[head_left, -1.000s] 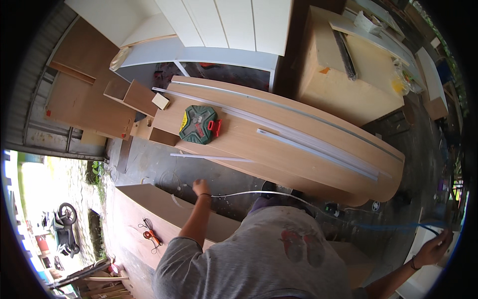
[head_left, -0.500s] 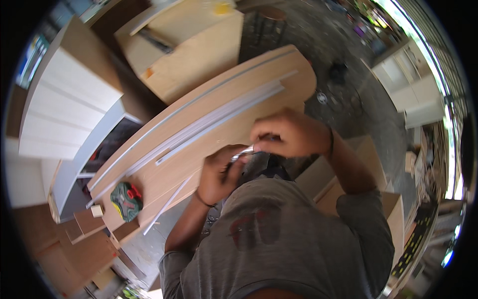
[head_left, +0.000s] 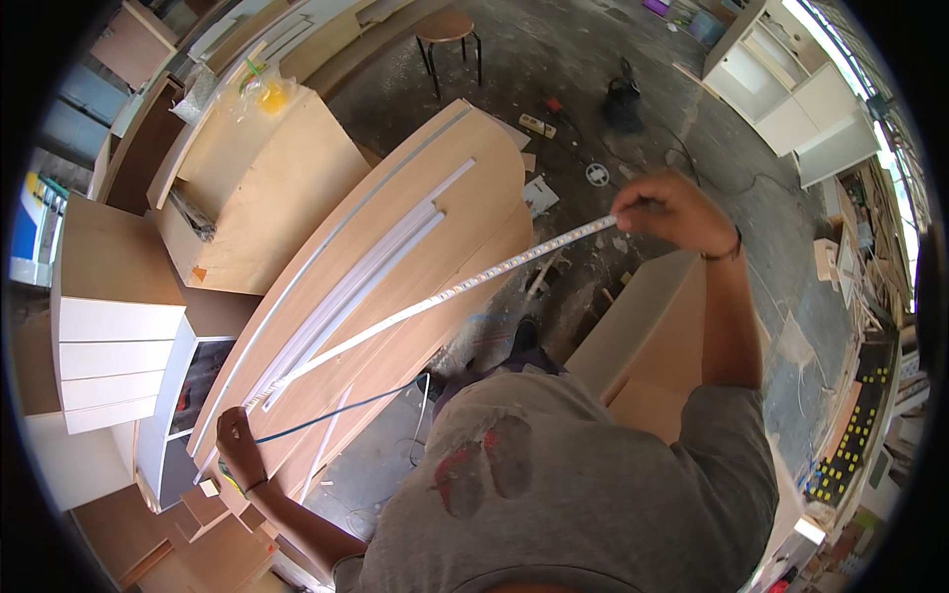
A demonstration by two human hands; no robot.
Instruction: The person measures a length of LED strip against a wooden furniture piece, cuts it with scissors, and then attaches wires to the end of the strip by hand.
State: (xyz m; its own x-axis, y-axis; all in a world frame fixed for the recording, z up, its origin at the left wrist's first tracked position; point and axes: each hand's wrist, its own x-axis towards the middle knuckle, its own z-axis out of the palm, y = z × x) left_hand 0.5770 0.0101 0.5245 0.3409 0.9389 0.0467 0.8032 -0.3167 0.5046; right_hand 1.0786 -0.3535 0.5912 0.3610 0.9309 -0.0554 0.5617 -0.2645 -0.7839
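A white LED strip (head_left: 494, 270) is stretched taut on a slant across the wooden board, from lower left to upper right. My right hand (head_left: 678, 213) pinches its upper end between thumb and fingers, out over the floor. At the board's near-left end, my left hand (head_left: 240, 447) is closed around the other end. A thin blue cord (head_left: 341, 412) runs from beside my left hand toward my lap; whether that hand grips it I cannot tell. Several pale channel strips (head_left: 361, 282) lie lengthwise on the wooden board (head_left: 470, 212) beneath the LED strip.
White-fronted drawers (head_left: 114, 356) and a plywood cabinet (head_left: 282, 198) crowd the left. A round stool (head_left: 445, 28) stands at the back. Cables and a power strip (head_left: 537, 126) lie on the floor. A wooden cabinet panel (head_left: 657, 366) is close on my right.
My hands, close together before, have spread far apart with the LED strip drawn out between them. The left went down-left, the right up-right. My view has also shifted.
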